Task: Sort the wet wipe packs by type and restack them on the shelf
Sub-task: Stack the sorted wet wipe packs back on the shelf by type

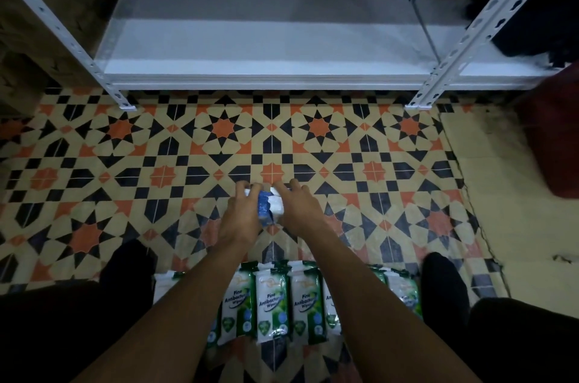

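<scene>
Hands meet on one blue-and-white wipe pack (268, 205), held just above the patterned floor (175, 144). Left hand (242, 213) curls its fingers over the pack's left end; right hand (299, 210) clasps the right end. Behind the grip, toward the person, green pine wipe packs (272, 304) lie in a row. Beyond the grip stands the white shelf (269, 50).
</scene>
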### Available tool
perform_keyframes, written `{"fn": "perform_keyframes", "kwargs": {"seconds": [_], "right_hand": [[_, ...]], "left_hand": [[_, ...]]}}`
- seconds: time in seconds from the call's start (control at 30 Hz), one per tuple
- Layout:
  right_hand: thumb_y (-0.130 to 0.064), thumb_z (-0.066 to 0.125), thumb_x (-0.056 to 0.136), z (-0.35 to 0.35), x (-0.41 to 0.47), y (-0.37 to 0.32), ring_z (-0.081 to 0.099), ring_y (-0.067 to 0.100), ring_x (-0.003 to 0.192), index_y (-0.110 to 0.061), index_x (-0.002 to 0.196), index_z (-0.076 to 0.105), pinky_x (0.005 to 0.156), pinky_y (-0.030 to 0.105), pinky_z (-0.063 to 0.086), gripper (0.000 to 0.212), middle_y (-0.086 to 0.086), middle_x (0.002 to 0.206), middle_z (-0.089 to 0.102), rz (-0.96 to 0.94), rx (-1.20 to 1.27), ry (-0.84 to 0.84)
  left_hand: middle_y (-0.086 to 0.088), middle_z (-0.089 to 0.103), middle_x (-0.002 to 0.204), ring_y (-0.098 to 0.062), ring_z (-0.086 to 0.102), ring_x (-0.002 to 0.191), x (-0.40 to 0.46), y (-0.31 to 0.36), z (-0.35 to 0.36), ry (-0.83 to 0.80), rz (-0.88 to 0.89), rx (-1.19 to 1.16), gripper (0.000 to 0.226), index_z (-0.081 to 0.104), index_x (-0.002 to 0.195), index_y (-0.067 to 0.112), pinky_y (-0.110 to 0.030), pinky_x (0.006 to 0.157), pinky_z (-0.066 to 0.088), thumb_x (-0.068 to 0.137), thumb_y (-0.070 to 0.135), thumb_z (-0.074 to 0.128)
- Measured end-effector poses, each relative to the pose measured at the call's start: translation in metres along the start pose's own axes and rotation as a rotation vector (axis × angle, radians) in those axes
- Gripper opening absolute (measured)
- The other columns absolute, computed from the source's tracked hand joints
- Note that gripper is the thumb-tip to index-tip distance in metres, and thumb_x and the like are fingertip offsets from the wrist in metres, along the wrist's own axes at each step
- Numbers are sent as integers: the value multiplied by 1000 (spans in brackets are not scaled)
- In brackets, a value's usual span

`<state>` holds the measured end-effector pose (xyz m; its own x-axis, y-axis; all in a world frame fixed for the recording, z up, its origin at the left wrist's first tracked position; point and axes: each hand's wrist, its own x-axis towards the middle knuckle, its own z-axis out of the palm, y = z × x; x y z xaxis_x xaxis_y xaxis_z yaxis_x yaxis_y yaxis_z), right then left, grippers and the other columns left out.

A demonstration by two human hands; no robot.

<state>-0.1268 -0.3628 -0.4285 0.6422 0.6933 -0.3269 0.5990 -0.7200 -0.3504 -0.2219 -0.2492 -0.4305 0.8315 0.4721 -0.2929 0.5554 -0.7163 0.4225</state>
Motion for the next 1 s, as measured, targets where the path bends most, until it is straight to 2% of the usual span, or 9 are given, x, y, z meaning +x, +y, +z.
{"fn": "perform_keyframes", "kwargs": {"seconds": [0.1, 0.23, 0.37, 0.43, 0.5, 0.67, 0.77, 0.9, 1.0], "right_hand": [[-29, 82, 78, 0, -2, 8, 49, 34, 117, -26, 143, 40, 86, 40, 47, 77, 12, 133, 46, -23, 71, -2], [-20, 84, 75, -1, -5, 20, 49, 30, 112, -25, 137, 46, 81, 38, 48, 72, 10, 124, 46, -51, 146, 19], [-21, 79, 80, 6, -6, 21, 48, 30, 114, -25, 137, 47, 78, 37, 47, 65, 9, 128, 45, -109, 90, 25], [-24, 76, 84, 9, -5, 16, 46, 32, 118, -26, 140, 43, 84, 42, 51, 65, 11, 134, 43, -87, 36, 10], [-28, 74, 86, 9, -3, 11, 46, 34, 117, -26, 143, 40, 87, 45, 50, 66, 14, 136, 41, -46, 12, -7], [-25, 80, 82, 1, -8, 10, 57, 32, 101, -24, 142, 44, 85, 37, 49, 70, 13, 121, 48, 38, 176, -33], [-21, 83, 79, -15, -22, 16, 55, 23, 93, -18, 139, 50, 79, 30, 46, 69, 12, 116, 57, 185, 475, 30], [-27, 87, 68, -45, -37, 28, 71, 22, 92, -20, 117, 62, 79, 45, 62, 55, 5, 110, 71, 480, 1002, 255], [-33, 87, 72, -91, -43, 26, 73, 21, 94, -23, 120, 61, 80, 45, 62, 56, 4, 112, 72, 566, 1335, 407]], "left_hand": [[-3, 30, 136, -24, 56, 106, -4, -7, -4, 23, 25, -13, 69, 43, 135, 25, -29, 81, 48, 80, 7, 81], [-2, 28, 135, -25, 61, 98, -9, -14, -4, 57, 51, -63, 66, 44, 131, 26, -33, 72, 52, 80, 5, 80], [-6, 25, 140, -29, 66, 88, -11, -3, -8, 23, 29, 139, 66, 38, 132, 28, -31, 61, 45, 83, 22, 81], [-8, 28, 139, -32, 66, 88, -9, 2, -7, -1, 20, 207, 66, 36, 134, 28, -32, 62, 45, 84, 30, 79], [-10, 31, 135, -34, 64, 91, -5, 4, -6, -37, -4, 165, 64, 36, 136, 27, -35, 68, 48, 85, 24, 76], [-11, 37, 132, -33, 61, 100, 1, 4, -11, -65, -32, 69, 62, 37, 129, 24, -41, 82, 56, 84, 20, 78], [-10, 45, 131, -36, 62, 101, -3, 10, -21, 11, -212, -126, 63, 45, 130, 26, -41, 84, 55, 79, 27, 83], [-9, 67, 113, -33, 65, 95, -2, 27, -53, 174, -532, -651, 65, 57, 123, 17, -39, 79, 52, 69, 27, 92], [-3, 69, 107, -26, 66, 90, -2, 56, -88, 203, -576, -990, 77, 61, 118, 20, -37, 80, 53, 53, 39, 96]]}}
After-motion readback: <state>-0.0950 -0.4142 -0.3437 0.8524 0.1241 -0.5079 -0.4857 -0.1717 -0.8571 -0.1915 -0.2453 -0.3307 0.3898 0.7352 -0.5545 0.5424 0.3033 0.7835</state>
